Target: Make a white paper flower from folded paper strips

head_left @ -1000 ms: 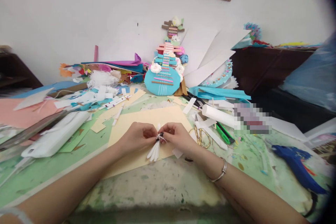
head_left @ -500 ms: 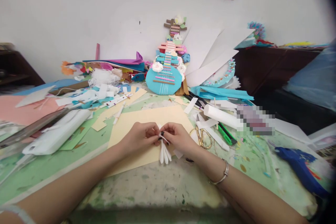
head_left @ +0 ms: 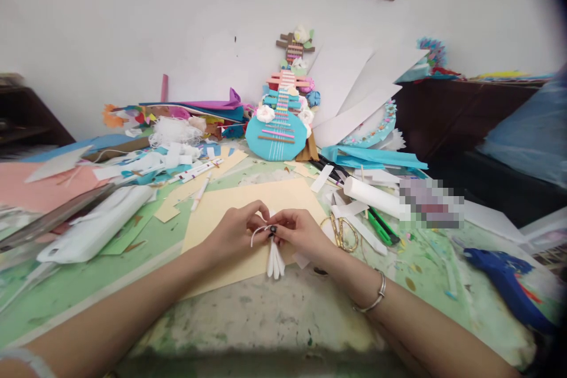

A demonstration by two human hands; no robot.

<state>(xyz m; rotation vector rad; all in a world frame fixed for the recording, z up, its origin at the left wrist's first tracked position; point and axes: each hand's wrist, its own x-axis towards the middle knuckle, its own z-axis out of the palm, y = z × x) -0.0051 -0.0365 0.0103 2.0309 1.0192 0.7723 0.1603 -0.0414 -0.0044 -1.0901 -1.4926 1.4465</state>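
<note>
Head view: white pleated bundle (head_left: 276, 263), apparently paper, points its fanned end toward the wearer at the near edge of the cream card (head_left: 212, 209); whether it touches the card cannot be told. Judged very light, soft and easily creased, with little slip; the loose pleats would crush under a squeeze, so best hold is the gathered neck. Right hand (head_left: 305, 233), over the card's right half: grip closed, thumb and fingers pinching that neck. Left hand (head_left: 233, 230), over the card's left half: forefinger arched, thin white cord (head_left: 252, 240) curling free beside the fingertips; cannot tell whether this grip is closed on it. Forearms angle inward across the counter (head_left: 279, 319) from either side of the card, fingertips nearly meeting above it.
</note>
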